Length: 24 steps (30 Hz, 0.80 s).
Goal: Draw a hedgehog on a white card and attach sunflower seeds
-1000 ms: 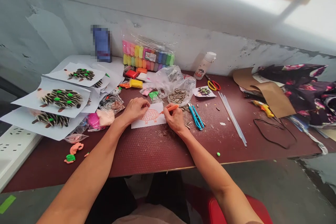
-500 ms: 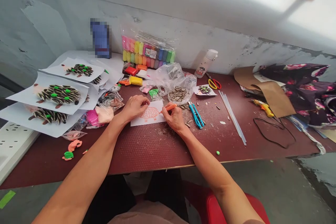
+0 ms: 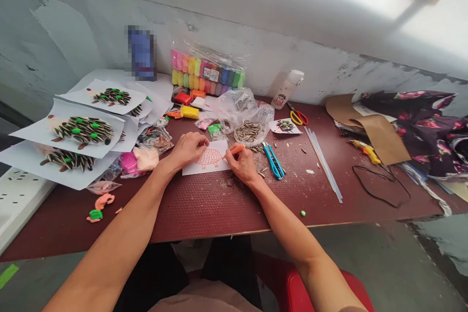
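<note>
A white paper with an orange drawing of a rounded, four-legged shape lies on the dark red table. My right hand grips an orange marker at the paper's right edge, the tip by the drawing. At the upper left corner of the paper rests my left hand, its fingers bent and close together; whether anything is between them is hidden. Sunflower seeds in a clear bag lie beyond the paper, and a blue cutter is right of my right hand.
Papers with seed hedgehogs are stacked at the left. Packs of coloured clay lean on the wall beside a white bottle. Scissors, clear glue sticks and a yellow glue gun lie to the right.
</note>
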Motion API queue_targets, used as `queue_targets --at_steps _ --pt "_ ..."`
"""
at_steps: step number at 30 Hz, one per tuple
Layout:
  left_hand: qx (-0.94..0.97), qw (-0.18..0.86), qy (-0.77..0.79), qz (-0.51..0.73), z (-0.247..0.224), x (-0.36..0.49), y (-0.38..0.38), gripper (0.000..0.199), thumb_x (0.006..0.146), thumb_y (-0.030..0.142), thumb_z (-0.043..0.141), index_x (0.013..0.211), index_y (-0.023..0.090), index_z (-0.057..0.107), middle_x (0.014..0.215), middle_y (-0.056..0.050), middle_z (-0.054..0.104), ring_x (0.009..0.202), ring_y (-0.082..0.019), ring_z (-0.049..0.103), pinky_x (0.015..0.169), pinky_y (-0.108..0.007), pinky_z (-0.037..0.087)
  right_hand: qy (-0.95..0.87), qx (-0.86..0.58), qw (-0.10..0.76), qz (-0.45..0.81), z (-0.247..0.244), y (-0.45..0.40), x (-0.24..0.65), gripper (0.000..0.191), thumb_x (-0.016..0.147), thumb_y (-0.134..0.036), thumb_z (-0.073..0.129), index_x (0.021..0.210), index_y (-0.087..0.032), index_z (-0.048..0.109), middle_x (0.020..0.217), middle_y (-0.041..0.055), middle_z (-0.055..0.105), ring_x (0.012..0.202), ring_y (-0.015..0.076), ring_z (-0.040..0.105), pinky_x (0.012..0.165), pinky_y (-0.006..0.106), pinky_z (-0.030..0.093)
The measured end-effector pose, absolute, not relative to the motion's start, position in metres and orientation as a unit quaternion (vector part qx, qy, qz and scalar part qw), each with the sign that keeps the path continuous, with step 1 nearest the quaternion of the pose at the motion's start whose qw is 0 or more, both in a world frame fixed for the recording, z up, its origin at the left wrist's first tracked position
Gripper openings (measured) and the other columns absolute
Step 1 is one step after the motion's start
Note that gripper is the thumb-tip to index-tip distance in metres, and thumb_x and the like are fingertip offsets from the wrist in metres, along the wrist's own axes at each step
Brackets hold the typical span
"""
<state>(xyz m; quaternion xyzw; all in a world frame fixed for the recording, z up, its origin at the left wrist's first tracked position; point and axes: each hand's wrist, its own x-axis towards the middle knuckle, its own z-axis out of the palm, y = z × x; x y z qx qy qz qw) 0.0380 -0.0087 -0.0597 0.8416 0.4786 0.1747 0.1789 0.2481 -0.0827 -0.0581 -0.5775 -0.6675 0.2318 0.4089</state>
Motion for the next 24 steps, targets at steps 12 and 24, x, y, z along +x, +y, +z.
queue_targets --at_steps 12,24 --pt "0.839 0.180 0.480 0.182 -0.0628 0.0375 -0.0082 0.027 0.082 0.022 0.054 0.095 0.022 0.077 0.091 -0.006 0.075 0.090 -0.025 0.066 0.084 -0.037 0.049 -0.662 -0.588 0.404 0.230 -0.0555 -0.0833 0.2485 0.021 0.087 -0.032 0.053 0.068 -0.024 0.050 0.059 -0.0027 0.053 0.053 0.0129 0.047 0.057 0.027 0.037" --pt "0.840 0.184 0.475 0.187 -0.0658 0.0367 -0.0062 0.027 0.082 0.023 0.054 0.095 0.023 0.078 0.090 -0.006 0.075 0.090 -0.025 0.066 0.086 -0.038 0.049 -0.656 -0.605 0.399 0.211 -0.0522 -0.0836 0.2487 0.021 0.086 -0.031 0.053 0.068 -0.025 0.046 0.057 -0.0037 0.051 0.052 0.0129 0.046 0.058 0.027 0.036"
